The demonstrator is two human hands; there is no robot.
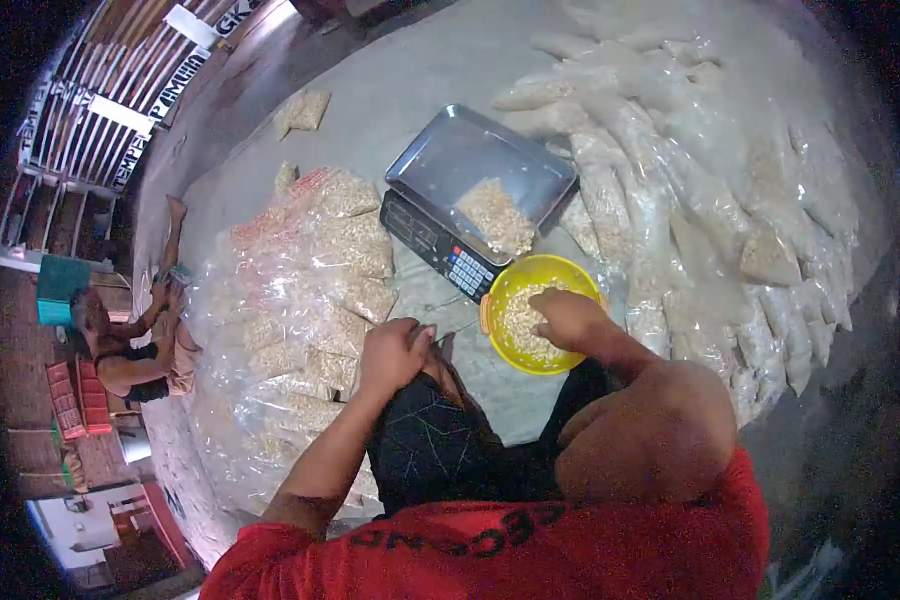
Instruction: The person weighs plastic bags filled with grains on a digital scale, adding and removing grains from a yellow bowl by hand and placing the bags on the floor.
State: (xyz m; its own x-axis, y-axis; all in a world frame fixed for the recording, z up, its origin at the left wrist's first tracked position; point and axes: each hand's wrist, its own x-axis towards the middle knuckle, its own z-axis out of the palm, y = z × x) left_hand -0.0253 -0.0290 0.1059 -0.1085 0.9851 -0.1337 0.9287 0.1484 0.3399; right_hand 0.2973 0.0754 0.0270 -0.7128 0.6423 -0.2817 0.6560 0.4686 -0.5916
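Observation:
My right hand (567,322) is down inside a yellow bowl (597,285) with orange handles, its fingers curled into the pale soybeans (520,325). My left hand (395,350) rests by my left knee, fingers bent in, and nothing shows in it. Just beyond the bowl stands a digital scale (435,240) with a wide metal pan (460,145). A clear plastic bag of soybeans (495,215) lies on the pan, near its front right corner.
Many filled clear bags (315,270) are heaped on the left, and more bags (660,200) spread over the sheet at right. One bag (303,112) lies apart at upper left. Another person (135,350) sits at far left, near red crates (78,398) and a slatted rack (120,110).

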